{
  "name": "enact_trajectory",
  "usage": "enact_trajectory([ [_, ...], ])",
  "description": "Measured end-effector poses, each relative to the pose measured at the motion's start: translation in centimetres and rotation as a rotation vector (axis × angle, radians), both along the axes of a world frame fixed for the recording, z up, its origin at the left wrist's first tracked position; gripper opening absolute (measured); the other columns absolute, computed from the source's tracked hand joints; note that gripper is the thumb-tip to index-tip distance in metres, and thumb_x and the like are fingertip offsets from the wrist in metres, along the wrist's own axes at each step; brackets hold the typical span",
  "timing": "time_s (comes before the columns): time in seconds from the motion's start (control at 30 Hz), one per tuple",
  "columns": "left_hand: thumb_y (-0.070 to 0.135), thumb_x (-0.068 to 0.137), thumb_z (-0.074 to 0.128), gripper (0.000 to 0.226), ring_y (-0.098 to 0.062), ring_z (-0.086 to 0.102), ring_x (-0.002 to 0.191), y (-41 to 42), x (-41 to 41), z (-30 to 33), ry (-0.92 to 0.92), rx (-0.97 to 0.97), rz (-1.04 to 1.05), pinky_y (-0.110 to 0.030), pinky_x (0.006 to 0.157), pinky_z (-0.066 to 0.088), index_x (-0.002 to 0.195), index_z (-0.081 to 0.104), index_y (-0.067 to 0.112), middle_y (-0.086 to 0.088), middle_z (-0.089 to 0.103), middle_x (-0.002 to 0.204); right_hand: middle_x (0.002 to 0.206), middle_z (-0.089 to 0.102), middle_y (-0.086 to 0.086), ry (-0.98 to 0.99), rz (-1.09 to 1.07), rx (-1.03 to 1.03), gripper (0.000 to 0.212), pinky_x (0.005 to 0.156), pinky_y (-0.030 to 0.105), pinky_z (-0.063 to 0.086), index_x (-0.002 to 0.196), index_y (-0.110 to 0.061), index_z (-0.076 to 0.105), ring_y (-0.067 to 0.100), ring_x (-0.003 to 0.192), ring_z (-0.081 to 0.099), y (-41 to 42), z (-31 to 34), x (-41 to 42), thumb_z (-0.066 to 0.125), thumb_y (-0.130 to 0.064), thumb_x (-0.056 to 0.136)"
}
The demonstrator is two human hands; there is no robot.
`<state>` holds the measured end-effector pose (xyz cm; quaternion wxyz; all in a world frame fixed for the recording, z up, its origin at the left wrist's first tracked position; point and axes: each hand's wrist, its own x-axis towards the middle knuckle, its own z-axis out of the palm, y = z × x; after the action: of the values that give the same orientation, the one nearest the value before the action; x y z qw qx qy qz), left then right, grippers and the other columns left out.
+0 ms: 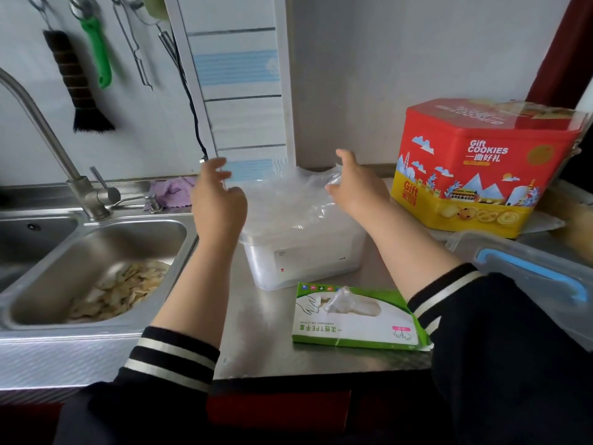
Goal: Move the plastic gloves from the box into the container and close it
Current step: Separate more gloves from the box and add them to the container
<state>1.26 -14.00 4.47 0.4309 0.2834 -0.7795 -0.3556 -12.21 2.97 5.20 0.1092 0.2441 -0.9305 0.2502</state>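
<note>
A clear plastic container (pixel 305 261) stands on the steel counter, and a heap of thin plastic gloves (pixel 285 200) bulges out of its top. My left hand (pixel 218 200) hovers at the heap's left side with relaxed fingers and holds nothing. My right hand (pixel 356 184) is at the heap's right side; its fingers pinch the edge of the gloves. The green and white glove box (pixel 356 319) lies flat in front of the container, with one glove (pixel 340 301) poking from its slot. The clear lid (pixel 539 277) with blue clips lies at the right, partly behind my right sleeve.
A red and yellow cookie tin (pixel 481 168) stands at the back right. A steel sink (pixel 93 268) with peelings and a tap (pixel 64 155) lies to the left. A purple cloth (pixel 173 191) sits behind it. Utensils hang on the wall.
</note>
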Motion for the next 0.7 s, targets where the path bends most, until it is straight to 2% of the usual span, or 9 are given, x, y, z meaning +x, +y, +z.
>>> enact_trajectory([
  [0.07, -0.004, 0.074, 0.035, 0.056, -0.023, 0.054, 0.106, 0.6, 0.5, -0.1, 0.185, -0.216, 0.011, -0.037, 0.093, 0.043, 0.124, 0.054, 0.015, -0.001, 0.062, 0.116, 0.12, 0.063, 0.011, 0.009, -0.013, 0.074, 0.057, 0.083, 0.041, 0.05, 0.144, -0.027, 0.027, 0.036, 0.103, 0.061, -0.4, -0.4, -0.5, 0.054, -0.03, 0.093],
  [0.1, 0.003, 0.075, 0.033, 0.053, -0.024, 0.056, 0.104, 1.0, 0.5, -0.1, 0.186, -0.341, -0.069, -0.041, 0.093, 0.043, 0.121, 0.056, 0.015, -0.001, 0.063, 0.114, 0.122, 0.063, 0.011, 0.007, -0.014, 0.097, 0.055, 0.087, 0.043, 0.05, 0.141, -0.027, 0.03, 0.036, 0.106, 0.06, -0.6, -0.6, -0.8, 0.055, -0.03, 0.092],
  [0.17, 0.028, 0.084, 0.024, 0.048, -0.028, 0.061, 0.1, 1.8, 0.1, -0.5, -0.094, -0.559, -0.247, -0.044, 0.094, 0.043, 0.117, 0.058, 0.02, 0.001, 0.069, 0.106, 0.124, 0.062, 0.011, 0.009, -0.017, 0.152, 0.05, 0.091, 0.043, 0.048, 0.135, -0.025, 0.038, 0.037, 0.111, 0.059, -0.7, -0.8, -1.0, 0.058, -0.032, 0.09],
  [0.23, 0.048, 0.092, 0.006, 0.061, -0.028, 0.063, 0.102, 1.7, -0.2, -1.1, -0.462, -0.617, -0.336, -0.042, 0.096, 0.042, 0.113, 0.06, 0.029, 0.001, 0.072, 0.102, 0.126, 0.059, 0.011, 0.017, -0.015, 0.213, 0.044, 0.095, 0.04, 0.045, 0.128, -0.022, 0.048, 0.035, 0.116, 0.055, -0.9, -0.9, -1.1, 0.062, -0.033, 0.088],
  [0.33, 0.049, 0.099, 0.005, 0.066, -0.028, 0.062, 0.103, 1.5, -0.5, -1.5, -0.593, -0.542, -0.33, -0.038, 0.097, 0.04, 0.108, 0.067, 0.028, 0.001, 0.073, 0.103, 0.129, 0.046, 0.012, 0.088, -0.01, 0.218, 0.043, 0.102, 0.039, 0.039, 0.124, -0.02, 0.059, 0.034, 0.123, 0.041, -0.5, -0.8, -0.8, 0.066, -0.039, 0.086],
  [0.4, 0.046, 0.095, 0.005, 0.07, -0.032, 0.063, 0.093, 1.6, -0.4, -1.5, -0.47, -0.663, -0.287, -0.035, 0.09, 0.04, 0.1, 0.069, 0.019, -0.003, 0.073, 0.093, 0.13, 0.042, 0.01, 0.125, -0.015, 0.154, 0.039, 0.103, 0.036, 0.036, 0.122, -0.021, 0.063, 0.033, 0.122, 0.038, 0.5, -0.3, -0.2, 0.065, -0.04, 0.088],
  [0.47, 0.039, 0.095, 0.017, 0.059, -0.032, 0.061, 0.082, 1.9, 0.2, -1.4, -0.261, -0.748, -0.269, -0.035, 0.082, 0.04, 0.091, 0.069, 0.012, -0.005, 0.071, 0.084, 0.126, 0.047, 0.008, 0.152, 0.006, 0.002, 0.034, 0.099, 0.034, 0.038, 0.119, -0.021, 0.064, 0.031, 0.117, 0.043, 1.8, 0.0, 0.6, 0.063, -0.039, 0.09],
  [0.6, 0.017, 0.098, 0.048, 0.025, -0.027, 0.057, 0.079, 4.6, 2.3, -2.7, 0.181, -0.84, -0.196, -0.034, 0.071, 0.045, 0.089, 0.068, 0.005, -0.004, 0.068, 0.086, 0.077, 0.066, -0.006, -0.031, 0.238, -0.545, 0.017, 0.072, 0.035, 0.051, 0.083, -0.022, 0.067, 0.01, 0.07, 0.058, 4.8, -0.6, 4.4, 0.063, -0.037, 0.091],
  [0.7, 0.023, 0.102, 0.045, 0.034, -0.026, 0.056, 0.074, 7.6, 3.4, -4.7, 0.233, -0.78, -0.301, -0.034, 0.066, 0.044, 0.086, 0.068, 0.003, -0.005, 0.067, 0.083, 0.064, 0.068, -0.003, -0.307, 0.389, -0.413, 0.044, 0.067, 0.033, 0.049, 0.07, -0.022, 0.067, 0.007, 0.06, 0.06, 7.2, -1.9, 7.3, 0.058, -0.064, 0.08],
])
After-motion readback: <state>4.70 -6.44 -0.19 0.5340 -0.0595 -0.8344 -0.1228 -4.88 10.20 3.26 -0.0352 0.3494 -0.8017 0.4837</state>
